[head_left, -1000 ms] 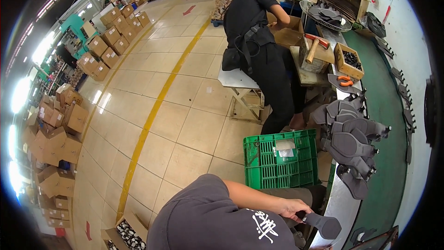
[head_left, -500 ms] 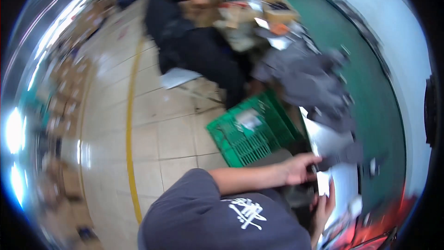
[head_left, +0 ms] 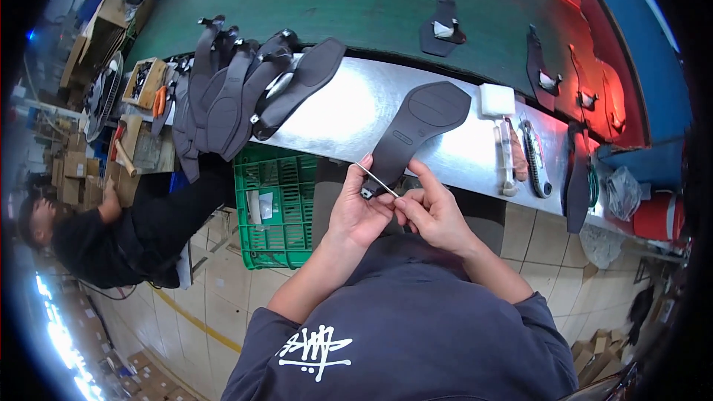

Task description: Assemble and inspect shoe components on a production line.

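Both my hands meet at the near edge of the metal bench. A thin pale rod (head_left: 379, 180) slants between them. My left hand (head_left: 355, 212) is closed, with the rod's upper end by its thumb. My right hand (head_left: 438, 217) pinches the lower end between thumb and fingers. Just beyond, a dark sole-shaped piece (head_left: 401, 137) lies with its broad end on the bench and its narrow end at my fingers. Small metal hardware shows at that narrow end, beside my left fingers, which partly hide it. Whether the left hand also grips the sole piece I cannot tell.
Similar dark sole pieces (head_left: 230, 96) are heaped at left. A white block (head_left: 497, 99), a utility knife (head_left: 535, 160) and another dark piece (head_left: 576, 178) lie at right. Beyond runs a green belt (head_left: 356, 11). A green crate (head_left: 275, 208) stands below; a co-worker (head_left: 111, 241) sits left.
My view has swung round to the right, so the bench now lies across in front of me. My hands have come closer together, and the pale rod between them now shows clearly.
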The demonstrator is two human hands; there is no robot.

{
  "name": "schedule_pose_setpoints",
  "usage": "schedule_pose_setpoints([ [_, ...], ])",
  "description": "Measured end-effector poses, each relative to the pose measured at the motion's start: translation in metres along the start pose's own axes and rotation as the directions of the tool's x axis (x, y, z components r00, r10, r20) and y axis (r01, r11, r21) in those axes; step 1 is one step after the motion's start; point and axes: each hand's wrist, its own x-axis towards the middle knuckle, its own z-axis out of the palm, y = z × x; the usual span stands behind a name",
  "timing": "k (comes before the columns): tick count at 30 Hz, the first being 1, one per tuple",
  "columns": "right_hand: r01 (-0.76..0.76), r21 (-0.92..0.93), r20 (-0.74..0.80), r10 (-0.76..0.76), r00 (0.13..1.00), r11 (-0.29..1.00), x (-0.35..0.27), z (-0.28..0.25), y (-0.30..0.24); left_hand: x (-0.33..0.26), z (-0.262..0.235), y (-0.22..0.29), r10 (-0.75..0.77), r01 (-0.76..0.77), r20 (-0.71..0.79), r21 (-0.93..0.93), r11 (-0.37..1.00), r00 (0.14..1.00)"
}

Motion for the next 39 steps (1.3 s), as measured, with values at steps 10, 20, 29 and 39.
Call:
schedule_pose_setpoints([
  [10, 0.059, 0.234, -0.127, -0.030, 0.991, 0.970, -0.004, -0.010, 0.010, 0.002, 0.006, -0.005, 0.042, -0.028, -0.242, 0.061, 0.998, 0.969],
  [20, -0.273, 0.405, 0.245, 0.184, 0.952, 0.873, -0.011, -0.006, 0.003, 0.020, 0.000, -0.011, 0.668, -0.562, 0.133, 0.671, 0.484, 0.733],
  [29, -0.358, 0.735, 0.328, 0.161, 0.931, 0.576, -0.006, -0.033, 0.003, 0.025, 0.007, -0.005, 0.680, -0.578, 0.178, 0.698, 0.423, 0.711],
  [39, 0.360, -0.524, -0.059, -0.455, 0.889, 0.772, -0.005, -0.002, 0.013, 0.024, 0.010, -0.005, 0.568, -0.416, -0.089, 0.591, 0.691, 0.818],
])
